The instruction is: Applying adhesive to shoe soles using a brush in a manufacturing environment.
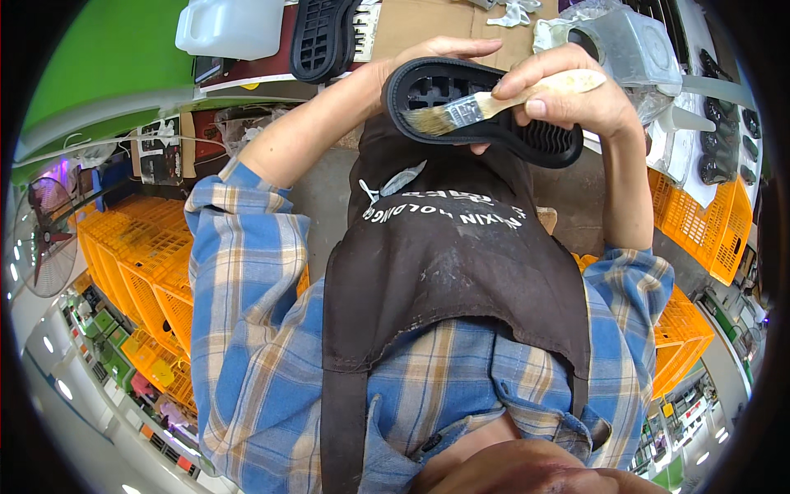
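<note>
A black shoe sole (543, 145) is tilted in front of my apron, its hollow, ribbed inner side facing up. My left hand (434, 51) supports it from behind and beneath; most of its fingers are hidden by the sole, and one fingertip shows under the lower edge. Closed around the pale wooden handle of a flat paintbrush (469, 110) is my right hand (568, 92). The brush's bristles rest on the gridded wide end of the sole, at the left.
Other black soles (319, 41) lie on the bench at the upper left, beside a white plastic jug (230, 30). A translucent container (634, 49) lies at the upper right. Orange crates (148, 247) are stacked at the left, with more crates (699, 222) at the right. A fan (48, 235) stands far left.
</note>
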Tool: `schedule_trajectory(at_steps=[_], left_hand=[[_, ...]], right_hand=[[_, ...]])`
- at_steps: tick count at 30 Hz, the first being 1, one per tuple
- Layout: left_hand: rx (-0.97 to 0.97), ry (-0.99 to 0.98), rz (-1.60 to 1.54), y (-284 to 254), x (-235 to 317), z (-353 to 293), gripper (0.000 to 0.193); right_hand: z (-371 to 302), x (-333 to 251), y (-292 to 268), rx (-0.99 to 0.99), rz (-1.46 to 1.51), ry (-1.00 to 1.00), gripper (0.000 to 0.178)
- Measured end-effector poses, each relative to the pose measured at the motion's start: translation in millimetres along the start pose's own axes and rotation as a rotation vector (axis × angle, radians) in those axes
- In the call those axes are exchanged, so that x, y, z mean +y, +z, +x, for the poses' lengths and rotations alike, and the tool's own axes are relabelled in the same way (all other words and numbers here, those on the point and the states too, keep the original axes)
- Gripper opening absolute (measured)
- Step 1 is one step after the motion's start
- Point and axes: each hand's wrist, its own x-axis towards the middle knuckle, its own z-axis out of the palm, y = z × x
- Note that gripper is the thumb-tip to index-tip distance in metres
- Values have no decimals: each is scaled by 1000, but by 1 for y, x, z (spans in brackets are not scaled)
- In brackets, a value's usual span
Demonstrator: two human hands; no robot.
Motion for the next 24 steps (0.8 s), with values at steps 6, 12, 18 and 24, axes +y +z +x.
schedule_trajectory(at_steps=[6, 12, 18, 24], left_hand=[[93, -77, 53, -2, 6, -9, 63], [105, 214, 153, -6, 13, -27, 62], [190, 1162, 466, 8, -5, -13, 69], [725, 1497, 856, 32, -12, -3, 79]], right_hand=[[-8, 9, -29, -41, -72, -19, 30], [-42, 13, -50, 196, 3, -311, 26], [-43, 24, -17, 580, 339, -547, 32], [-28, 16, 42, 896, -35, -787, 30]])
